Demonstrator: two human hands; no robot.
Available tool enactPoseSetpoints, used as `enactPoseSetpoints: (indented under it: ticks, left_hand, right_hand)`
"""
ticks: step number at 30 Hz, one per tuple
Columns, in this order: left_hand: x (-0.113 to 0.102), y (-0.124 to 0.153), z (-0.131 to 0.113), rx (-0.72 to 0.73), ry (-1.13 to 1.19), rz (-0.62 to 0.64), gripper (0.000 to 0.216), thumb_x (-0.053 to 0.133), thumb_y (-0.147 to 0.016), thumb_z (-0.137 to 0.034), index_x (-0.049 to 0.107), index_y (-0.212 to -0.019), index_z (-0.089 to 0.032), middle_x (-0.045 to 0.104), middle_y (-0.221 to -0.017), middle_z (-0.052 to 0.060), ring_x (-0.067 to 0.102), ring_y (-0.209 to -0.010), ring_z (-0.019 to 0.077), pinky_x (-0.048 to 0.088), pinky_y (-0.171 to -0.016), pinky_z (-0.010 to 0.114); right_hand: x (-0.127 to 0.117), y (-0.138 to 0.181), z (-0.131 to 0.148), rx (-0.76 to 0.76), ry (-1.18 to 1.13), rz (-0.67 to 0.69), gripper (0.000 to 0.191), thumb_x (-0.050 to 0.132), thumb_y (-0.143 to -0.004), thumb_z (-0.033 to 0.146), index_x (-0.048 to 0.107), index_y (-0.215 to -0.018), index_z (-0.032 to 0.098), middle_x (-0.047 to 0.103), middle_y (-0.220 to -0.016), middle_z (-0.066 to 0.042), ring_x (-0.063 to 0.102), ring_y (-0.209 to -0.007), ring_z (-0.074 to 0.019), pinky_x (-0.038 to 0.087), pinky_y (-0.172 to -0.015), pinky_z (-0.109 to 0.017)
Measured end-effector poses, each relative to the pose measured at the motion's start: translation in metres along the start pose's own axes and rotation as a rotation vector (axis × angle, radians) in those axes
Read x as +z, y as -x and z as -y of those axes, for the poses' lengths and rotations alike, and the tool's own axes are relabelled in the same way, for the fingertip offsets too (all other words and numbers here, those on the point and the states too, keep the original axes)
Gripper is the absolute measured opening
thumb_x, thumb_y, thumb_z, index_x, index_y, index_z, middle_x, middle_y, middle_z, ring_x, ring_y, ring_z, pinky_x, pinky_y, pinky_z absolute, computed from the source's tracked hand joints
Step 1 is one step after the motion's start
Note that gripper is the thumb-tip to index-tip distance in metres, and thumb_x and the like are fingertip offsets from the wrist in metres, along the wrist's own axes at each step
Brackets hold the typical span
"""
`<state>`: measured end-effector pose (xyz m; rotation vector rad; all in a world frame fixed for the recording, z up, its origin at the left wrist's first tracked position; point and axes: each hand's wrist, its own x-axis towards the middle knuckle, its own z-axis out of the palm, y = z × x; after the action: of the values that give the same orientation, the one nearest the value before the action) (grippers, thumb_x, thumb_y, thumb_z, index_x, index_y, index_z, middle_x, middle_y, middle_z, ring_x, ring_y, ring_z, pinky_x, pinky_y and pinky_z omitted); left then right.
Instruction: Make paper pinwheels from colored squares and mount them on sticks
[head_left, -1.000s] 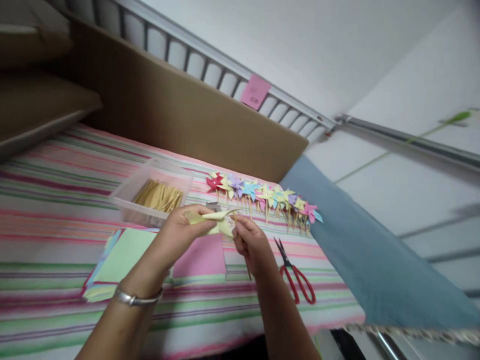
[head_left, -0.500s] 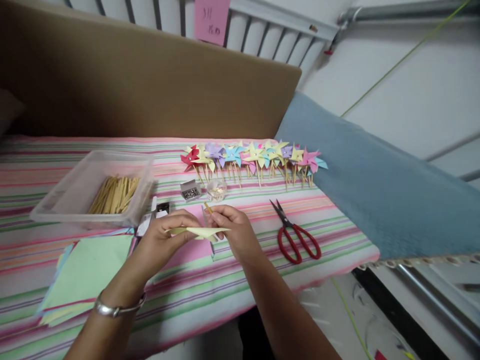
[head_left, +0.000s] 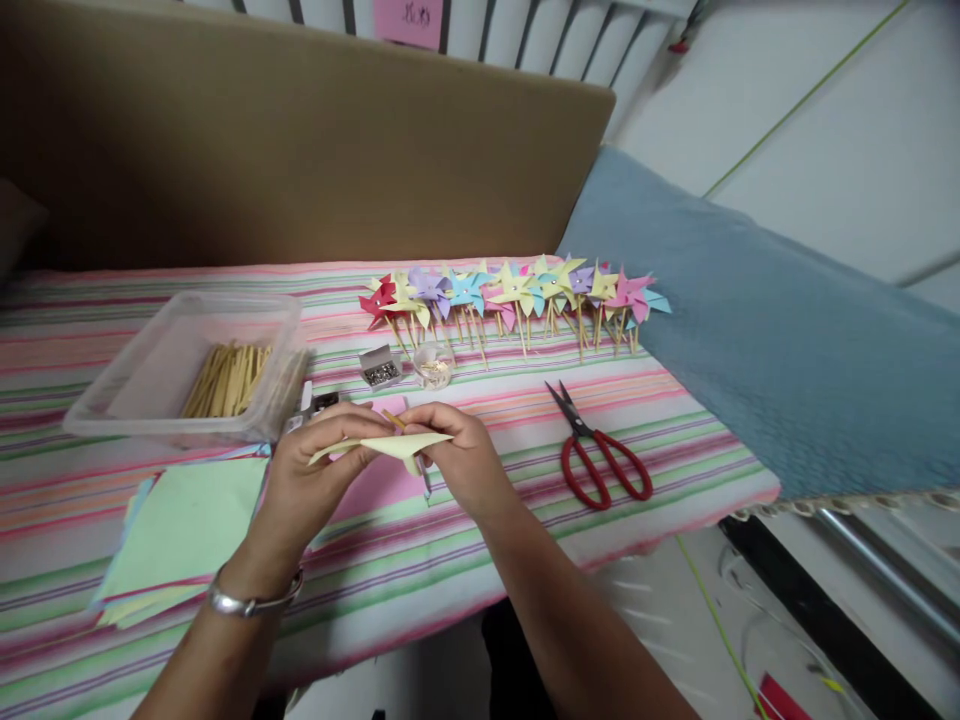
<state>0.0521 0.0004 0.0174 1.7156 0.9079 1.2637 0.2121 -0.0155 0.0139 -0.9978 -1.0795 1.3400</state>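
Note:
Both of my hands meet over the striped cloth (head_left: pixel 525 520), pinching a folded pale yellow paper pinwheel (head_left: pixel 390 446). My left hand (head_left: pixel 307 480), with a silver bracelet on its wrist, grips the paper's left side. My right hand (head_left: pixel 461 455) is closed on the paper's right tip and on a thin wooden stick (head_left: pixel 393 419) that pokes out behind the paper. A pink paper sheet (head_left: pixel 382 485) lies flat right under the hands.
A clear plastic tub (head_left: pixel 161 355) of wooden sticks stands at left. A stack of coloured paper squares (head_left: pixel 180 535) lies at front left. A row of finished pinwheels (head_left: pixel 510 290) sits at the back, with red scissors (head_left: pixel 600 465), a small box of pins (head_left: pixel 379 367) and a small clear dish (head_left: pixel 433 368). A blue cushion (head_left: pixel 750 330) is at right.
The view has swung down and levelled. My hands have lowered slightly toward the cloth while still holding the yellow paper and the stick.

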Motion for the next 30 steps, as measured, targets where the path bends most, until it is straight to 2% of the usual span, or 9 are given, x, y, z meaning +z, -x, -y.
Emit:
enactPoseSetpoints:
  ticks: [4, 13, 19, 25, 30]
  left_hand:
    - [-0.0023, 0.0008, 0.0005, 0.026, 0.007, -0.045, 0.007, 0.068, -0.075, -0.022, 0.073, -0.079, -0.024, 0.068, -0.086, 0.004, 0.063, -0.086, 0.0192, 0.05, -0.08, 0.034]
    - [-0.0028, 0.0011, -0.0001, 0.07, -0.035, -0.08, 0.004, 0.069, -0.074, -0.023, 0.072, -0.076, -0.023, 0.07, -0.083, 0.004, 0.064, -0.084, 0.0199, 0.048, -0.085, 0.038]
    - [-0.0019, 0.0019, -0.001, 0.081, -0.039, -0.104, 0.004, 0.069, -0.074, -0.02, 0.072, -0.076, -0.023, 0.07, -0.083, 0.004, 0.064, -0.083, 0.0194, 0.049, -0.081, 0.036]
    - [-0.0016, 0.0029, -0.0003, 0.092, -0.035, -0.126, 0.005, 0.068, -0.075, -0.02, 0.071, -0.077, -0.024, 0.07, -0.086, 0.004, 0.064, -0.085, 0.0205, 0.048, -0.086, 0.04]
    - [-0.0023, 0.0031, -0.0013, 0.121, -0.02, -0.11, 0.011, 0.068, -0.075, -0.014, 0.071, -0.079, -0.024, 0.07, -0.087, 0.002, 0.064, -0.086, 0.0187, 0.047, -0.088, 0.038]
  right_hand:
    - [0.0026, 0.0003, -0.0032, -0.005, 0.01, 0.004, 0.014, 0.057, -0.073, 0.016, 0.069, -0.078, 0.021, 0.061, -0.064, 0.003, 0.051, -0.052, -0.0084, 0.04, -0.05, -0.021]
    - [0.004, 0.0019, -0.006, -0.012, 0.048, 0.01, 0.011, 0.058, -0.075, 0.02, 0.067, -0.082, 0.02, 0.06, -0.058, 0.003, 0.05, -0.048, -0.0083, 0.037, -0.045, -0.02]
    - [0.0035, 0.002, -0.0068, -0.02, 0.043, 0.016, 0.01, 0.06, -0.077, 0.025, 0.067, -0.083, 0.02, 0.059, -0.057, 0.004, 0.05, -0.048, -0.0082, 0.038, -0.046, -0.021]
    - [0.0036, 0.0017, -0.0072, -0.047, 0.049, 0.005, 0.01, 0.06, -0.078, 0.024, 0.068, -0.083, 0.021, 0.059, -0.059, 0.003, 0.052, -0.051, -0.0089, 0.039, -0.046, -0.021]
    - [0.0052, 0.0024, -0.0037, -0.059, 0.049, 0.011, 0.01, 0.059, -0.077, 0.021, 0.068, -0.08, 0.022, 0.06, -0.061, 0.003, 0.052, -0.051, -0.0084, 0.04, -0.049, -0.021]
